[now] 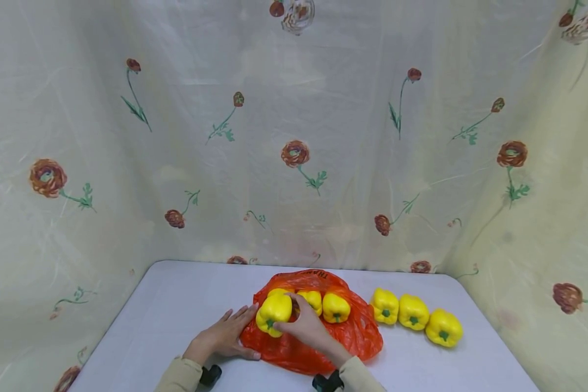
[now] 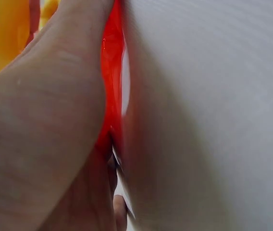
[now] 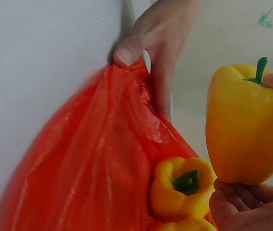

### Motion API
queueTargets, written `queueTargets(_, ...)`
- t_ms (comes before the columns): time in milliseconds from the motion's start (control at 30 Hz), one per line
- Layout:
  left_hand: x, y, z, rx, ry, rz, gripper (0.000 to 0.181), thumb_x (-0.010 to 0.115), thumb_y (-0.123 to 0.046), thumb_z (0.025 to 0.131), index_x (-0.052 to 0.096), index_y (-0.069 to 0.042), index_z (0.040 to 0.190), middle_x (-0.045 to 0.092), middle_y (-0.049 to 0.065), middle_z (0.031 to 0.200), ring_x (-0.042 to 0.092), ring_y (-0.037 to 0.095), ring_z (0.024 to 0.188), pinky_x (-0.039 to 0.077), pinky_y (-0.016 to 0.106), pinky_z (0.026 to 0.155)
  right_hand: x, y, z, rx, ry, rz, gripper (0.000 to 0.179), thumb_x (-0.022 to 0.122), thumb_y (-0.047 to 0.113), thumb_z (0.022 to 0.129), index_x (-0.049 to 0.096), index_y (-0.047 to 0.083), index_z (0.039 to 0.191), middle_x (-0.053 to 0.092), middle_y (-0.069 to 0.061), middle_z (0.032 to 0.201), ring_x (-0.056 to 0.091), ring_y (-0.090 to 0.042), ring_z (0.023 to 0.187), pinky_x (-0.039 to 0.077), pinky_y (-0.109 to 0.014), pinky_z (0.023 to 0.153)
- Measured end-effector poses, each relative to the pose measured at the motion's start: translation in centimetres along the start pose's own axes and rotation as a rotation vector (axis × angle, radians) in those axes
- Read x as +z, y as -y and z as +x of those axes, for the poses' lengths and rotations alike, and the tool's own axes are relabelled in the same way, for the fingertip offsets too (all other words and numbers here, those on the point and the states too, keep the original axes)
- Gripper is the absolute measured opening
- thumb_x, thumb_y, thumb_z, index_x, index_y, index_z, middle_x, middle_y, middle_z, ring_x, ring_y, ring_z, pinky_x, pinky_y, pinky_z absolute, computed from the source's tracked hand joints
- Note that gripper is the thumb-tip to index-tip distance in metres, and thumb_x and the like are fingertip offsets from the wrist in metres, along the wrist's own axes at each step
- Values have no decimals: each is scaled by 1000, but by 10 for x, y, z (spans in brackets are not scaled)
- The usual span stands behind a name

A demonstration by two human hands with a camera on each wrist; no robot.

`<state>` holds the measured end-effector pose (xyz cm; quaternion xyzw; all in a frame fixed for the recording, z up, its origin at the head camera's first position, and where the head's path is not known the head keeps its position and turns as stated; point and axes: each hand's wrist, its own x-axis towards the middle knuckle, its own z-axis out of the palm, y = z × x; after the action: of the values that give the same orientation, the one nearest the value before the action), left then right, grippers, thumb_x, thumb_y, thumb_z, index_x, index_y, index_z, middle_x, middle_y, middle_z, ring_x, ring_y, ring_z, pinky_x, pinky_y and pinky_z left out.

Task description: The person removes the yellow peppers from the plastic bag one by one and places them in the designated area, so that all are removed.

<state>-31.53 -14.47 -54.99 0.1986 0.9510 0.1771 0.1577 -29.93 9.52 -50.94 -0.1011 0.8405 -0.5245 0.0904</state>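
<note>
My right hand [image 1: 307, 326] grips a yellow bell pepper [image 1: 274, 312], thumb near its green stem and fingers on the opposite end. The pepper is held over the left part of a red plastic bag [image 1: 294, 356], which lies on the table. Straight fingers of my left hand [image 1: 227, 333] rest at the bag's left edge, with bunched plastic between thumb and forefinger in the right wrist view. Other yellow peppers [image 1: 336, 308] sit in the bag's opening, one of them partly hidden behind the held pepper. Palm and red plastic [image 2: 112, 62] fill much of the left wrist view.
Three more yellow peppers [image 1: 414, 312] stand in a slanted row on the table, just right of the bag. The white table [image 1: 186, 288] ends at a flower-patterned curtain [image 1: 294, 109] at the back and sides.
</note>
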Motion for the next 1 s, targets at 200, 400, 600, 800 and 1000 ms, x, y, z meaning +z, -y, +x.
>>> queueTargets(200,1,1,1,-8,9,10,117,67,-76,67,17,-19,156,25,3,160,19,27,148,11,57,121,-11,2,-5,-1,12,38,92,81,46,74,34,10,144,46,-11,140,48,-29,125,44,-52,106)
queueTargets(400,2,0,1,-8,-1,12,118,69,-74,66,17,-18,156,26,3,160,20,27,148,14,56,121,-28,3,-11,-16,15,89,91,80,44,76,32,10,145,42,-12,142,47,-29,125,46,-48,105)
queueTargets(600,1,-1,1,-7,1,21,118,69,-74,67,16,-17,156,25,3,160,19,26,149,14,55,121,-47,2,-17,-12,-23,76,89,80,41,76,32,11,145,41,-13,144,44,-31,127,43,-50,108)
queueTargets(800,0,-1,-1,-1,2,19,117,69,-73,68,15,-17,156,23,4,161,19,27,149,14,55,121,-65,-4,-26,2,-79,85,84,81,35,77,36,11,143,44,-12,142,44,-31,128,39,-53,111)
queueTargets(1000,1,0,1,1,-2,15,118,68,-74,68,14,-17,156,23,5,161,19,28,149,13,56,121,-82,-11,-35,35,-143,50,80,81,31,77,38,12,142,46,-12,140,45,-31,127,40,-53,110)
